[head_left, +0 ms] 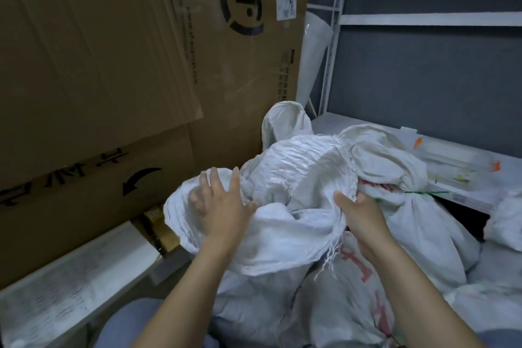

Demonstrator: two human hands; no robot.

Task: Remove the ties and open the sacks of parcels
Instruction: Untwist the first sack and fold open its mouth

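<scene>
Dim, cool indoor light; left hand (223, 206) motion-blurred, straight edges bowed by the wide-angle lens.

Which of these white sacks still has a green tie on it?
The tied sack just beyond the right hand: a green tie cinches its neck. The held sack shows a loose frayed mouth, no tie visible.

Centre: the white woven plastic sack (285, 223) is touched on its left by the left hand (223, 206) and gripped on its right by the right hand (364, 220).
Beneath: a red-marked woven sack (339, 316) is lain under it.
Right: a tied white sack (421, 229) is set just beside it, before the white metal shelf (423, 20).
Left, behind: large brown cardboard boxes (113, 65) are stacked.
</scene>
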